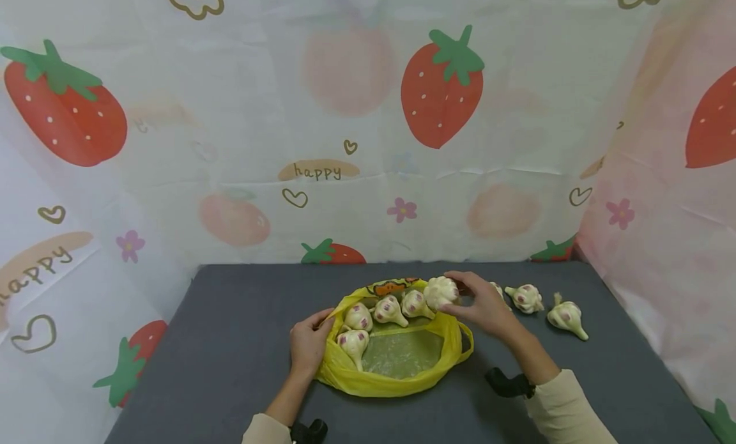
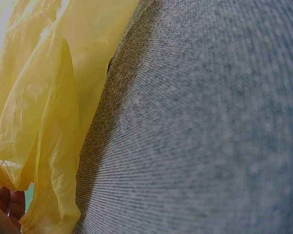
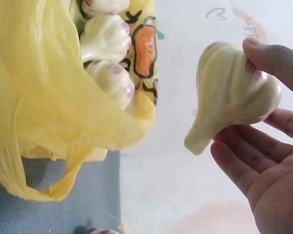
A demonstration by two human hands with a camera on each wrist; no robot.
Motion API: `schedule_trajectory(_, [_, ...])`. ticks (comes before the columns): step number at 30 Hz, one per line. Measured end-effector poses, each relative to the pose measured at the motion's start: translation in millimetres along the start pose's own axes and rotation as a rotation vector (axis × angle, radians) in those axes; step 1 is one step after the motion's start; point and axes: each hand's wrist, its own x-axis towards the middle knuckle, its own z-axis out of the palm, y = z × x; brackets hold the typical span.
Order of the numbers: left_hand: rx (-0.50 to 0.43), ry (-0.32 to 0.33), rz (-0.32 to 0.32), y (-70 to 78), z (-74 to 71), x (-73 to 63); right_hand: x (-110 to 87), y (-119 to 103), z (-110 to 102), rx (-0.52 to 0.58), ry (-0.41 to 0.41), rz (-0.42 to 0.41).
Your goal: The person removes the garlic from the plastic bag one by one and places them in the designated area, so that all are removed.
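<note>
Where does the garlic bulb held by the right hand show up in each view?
Head: the garlic bulb is right of and below centre, seen against the yellow bag's far-right rim, in the right hand.
Left wrist: not in it.
Right wrist: right of centre, between thumb and fingers.
Shared landmark: the yellow bag, at left in both wrist views.

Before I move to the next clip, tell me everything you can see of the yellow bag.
The yellow bag looks like thin, creased, slightly see-through plastic. It sits on the dark table, mouth gaping upward and rim roughly oval. A looped handle sticks out at its right, and its far side carries an orange cartoon print with dark lettering. Four garlic bulbs lie inside, along the left and far sides. The person's left grip holds its left edge.
</note>
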Motion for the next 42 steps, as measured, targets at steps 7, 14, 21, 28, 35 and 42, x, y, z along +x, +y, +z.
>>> schedule_trajectory(7, [0.002,0.001,-0.002,-0.9,0.2,0.2,-4.9,2,-9,0.020,0.019,0.046])
schedule_trajectory(14, [0.007,-0.001,-0.004,-2.0,0.3,0.6,-10.3,9,-16,-0.002,0.052,0.058])
schedule_trajectory(21, [-0.001,-0.006,0.006,-2.1,0.0,-0.2,-17.3,17,-24,-0.027,0.087,0.070])
schedule_trajectory(28, [0.002,-0.004,0.018,-2.6,-0.1,-0.6,-24.6,27,-30,-0.046,0.117,0.095])
schedule_trajectory(35, [0.011,0.001,0.022,-2.7,0.4,-1.4,-32.9,37,-35,-0.072,0.137,0.152])
schedule_trajectory(42, [0.004,0.013,0.027,-2.4,0.6,-2.1,-41.8,47,-42,-0.076,0.140,0.197])
